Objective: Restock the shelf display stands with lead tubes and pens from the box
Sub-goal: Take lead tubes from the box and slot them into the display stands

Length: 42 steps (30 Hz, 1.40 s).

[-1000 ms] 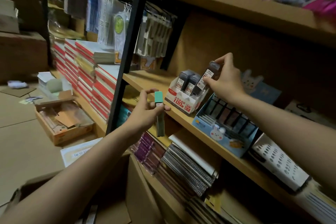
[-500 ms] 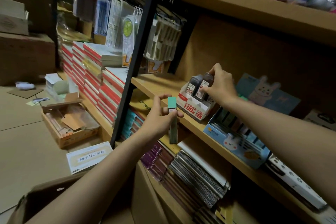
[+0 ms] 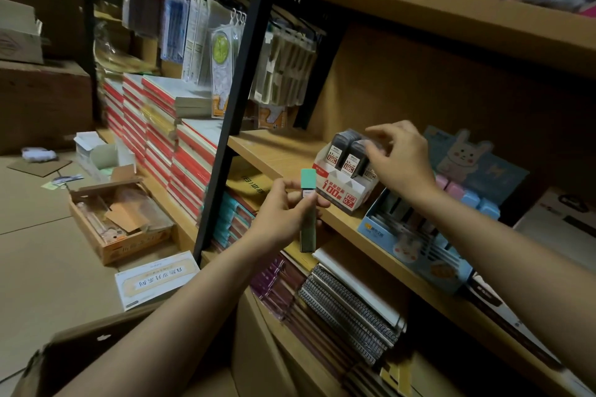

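Green-capped and upright, a lead tube (image 3: pixel 308 209) is pinched in the left hand (image 3: pixel 283 216), thumb and fingertips curled round its upper part just below the cap. It hangs in front of the shelf (image 3: pixel 283 155) edge, just left of and below the white stand (image 3: pixel 346 185).

That stand sits on the shelf board and carries red print reading "100" and "HB 0.7". Dark tubes (image 3: pixel 346 151) with white-and-red labels stand upright in its slots. The right hand (image 3: pixel 400 161) reaches over the stand's right end with loosely bent fingers; its fingertips lie at the top of the rightmost tube, which is blurred, so whether they pinch it or merely touch it cannot be told.

Right of the stand, touching or nearly so, is a blue stand (image 3: pixel 416 245) with a rabbit drawn on its front and a rabbit backing card; dark pens lie in its rows and pastel pink and blue items fill its back.

Below the stand, on the lower shelf, lie spiral notebooks (image 3: pixel 351 303). Far left of the stand, red-edged books (image 3: pixel 154 135) are stacked. A cardboard box (image 3: pixel 61 361) sits at the bottom, under the left forearm.
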Tool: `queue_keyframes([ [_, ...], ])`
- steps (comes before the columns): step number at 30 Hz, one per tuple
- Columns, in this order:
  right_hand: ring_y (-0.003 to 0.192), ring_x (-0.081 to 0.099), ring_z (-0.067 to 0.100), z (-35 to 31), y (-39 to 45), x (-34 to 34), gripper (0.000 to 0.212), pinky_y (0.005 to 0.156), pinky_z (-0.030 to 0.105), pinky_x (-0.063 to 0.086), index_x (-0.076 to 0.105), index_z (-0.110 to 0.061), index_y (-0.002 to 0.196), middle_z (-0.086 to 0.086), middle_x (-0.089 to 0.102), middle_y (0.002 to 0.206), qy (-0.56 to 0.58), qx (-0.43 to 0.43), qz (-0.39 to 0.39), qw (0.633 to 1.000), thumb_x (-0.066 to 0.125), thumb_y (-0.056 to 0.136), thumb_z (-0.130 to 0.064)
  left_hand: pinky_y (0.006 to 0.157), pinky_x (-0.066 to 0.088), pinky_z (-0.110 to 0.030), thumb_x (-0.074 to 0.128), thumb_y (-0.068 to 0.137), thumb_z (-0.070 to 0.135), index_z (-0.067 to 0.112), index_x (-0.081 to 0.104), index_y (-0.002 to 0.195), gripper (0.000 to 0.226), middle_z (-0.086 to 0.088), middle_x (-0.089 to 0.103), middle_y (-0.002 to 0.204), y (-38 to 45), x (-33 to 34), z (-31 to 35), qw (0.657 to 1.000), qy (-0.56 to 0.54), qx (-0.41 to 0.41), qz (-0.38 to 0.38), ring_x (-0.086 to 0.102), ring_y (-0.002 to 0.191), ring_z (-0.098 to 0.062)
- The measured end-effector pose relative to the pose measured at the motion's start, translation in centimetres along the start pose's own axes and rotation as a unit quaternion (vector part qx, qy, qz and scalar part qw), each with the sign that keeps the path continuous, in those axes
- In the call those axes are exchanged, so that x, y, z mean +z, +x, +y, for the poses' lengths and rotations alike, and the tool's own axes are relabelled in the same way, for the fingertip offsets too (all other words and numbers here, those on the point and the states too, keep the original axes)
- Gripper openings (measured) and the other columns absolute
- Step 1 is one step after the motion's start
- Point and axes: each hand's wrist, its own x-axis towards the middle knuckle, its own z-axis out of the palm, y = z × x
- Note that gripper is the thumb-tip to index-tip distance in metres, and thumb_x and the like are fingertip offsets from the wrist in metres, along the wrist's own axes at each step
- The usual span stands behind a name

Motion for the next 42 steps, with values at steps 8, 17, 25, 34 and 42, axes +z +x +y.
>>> queue_keyframes([
  [8,0.078,0.069,0.0,-1.8,-7.6,-2.2,0.033,0.065,0.018,0.056,0.066,-0.024,0.117,-0.008,0.07,0.095,0.18,0.02,-0.158,0.971,0.074,0.086,-0.016,0.072,0.055,-0.025,0.055,0.096,0.015,0.015,0.053,0.111,0.015,-0.001,0.074,0.098,-0.4,3.5,-1.2,0.997,0.028,0.014,-0.07,0.071,0.091,-0.013],
  [17,0.083,0.067,0.0,2.7,-4.7,-10.1,0.024,0.068,0.013,0.055,0.062,-0.021,0.102,-0.008,0.068,0.095,0.132,0.052,-0.008,0.99,0.077,0.083,-0.015,0.114,0.032,-0.035,0.056,0.094,0.035,0.033,0.037,0.143,0.052,0.008,0.017,0.155,0.9,6.6,-3.5,0.933,0.324,0.101,-0.12,0.021,0.142,-0.016],
  [25,0.084,0.067,0.006,4.9,-4.1,-9.4,0.02,0.072,0.02,0.056,0.063,-0.017,0.096,-0.005,0.067,0.094,0.015,0.008,0.018,1.0,0.077,0.083,-0.02,0.119,0.02,-0.038,0.054,0.096,0.034,0.035,0.023,0.15,0.063,0.008,0.019,0.158,0.3,6.8,-5.8,0.899,0.396,0.128,-0.137,0.012,0.144,-0.008],
  [34,0.084,0.066,0.013,5.9,-4.4,-5.7,0.021,0.07,0.02,0.054,0.065,-0.015,0.095,0.001,0.066,0.098,-0.008,0.031,0.014,0.999,0.08,0.081,-0.019,0.117,0.022,-0.03,0.058,0.095,0.027,0.039,0.028,0.148,0.062,0.006,0.02,0.157,-0.2,6.1,-5.7,0.886,0.404,0.165,-0.155,0.015,0.143,-0.008],
  [42,0.084,0.06,0.014,5.7,-3.8,-4.1,0.021,0.065,0.009,0.04,0.067,-0.014,0.095,0.003,0.064,0.097,-0.032,0.039,0.019,0.999,0.081,0.08,-0.019,0.118,0.023,-0.032,0.06,0.093,0.022,0.042,0.024,0.148,0.069,0.007,0.02,0.158,-0.2,6.1,-5.7,0.887,0.406,0.154,-0.158,0.014,0.145,-0.009],
])
